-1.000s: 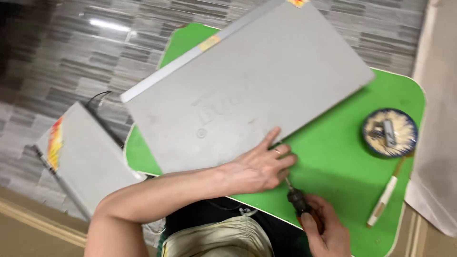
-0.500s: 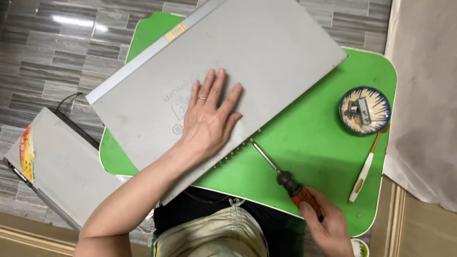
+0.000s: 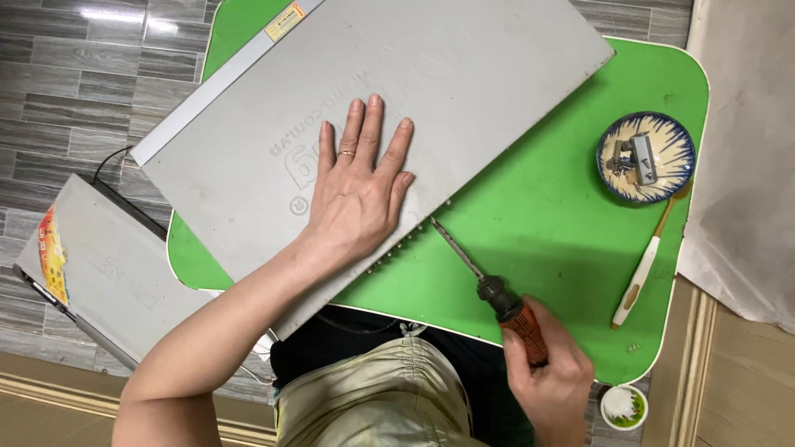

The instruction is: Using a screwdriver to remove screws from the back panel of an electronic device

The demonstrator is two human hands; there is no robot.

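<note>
My left hand [image 3: 358, 199] lies flat, fingers spread and gripping nothing, on the grey metal case [image 3: 364, 108]. My right hand [image 3: 551, 381] is clenched around the screwdriver [image 3: 497, 296]; its tip touches the case's near edge. The case hangs over the green table [image 3: 546, 215] on the left. To the right is bare table, then a bowl [image 3: 646, 157] and a brush [image 3: 644, 269] near the edge.

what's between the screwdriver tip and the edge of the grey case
Nothing visible. The screwdriver, held in the right hand, has its tip right at the near edge of the grey case. The left hand lies flat on top, beside the tip, not in its path.
</note>
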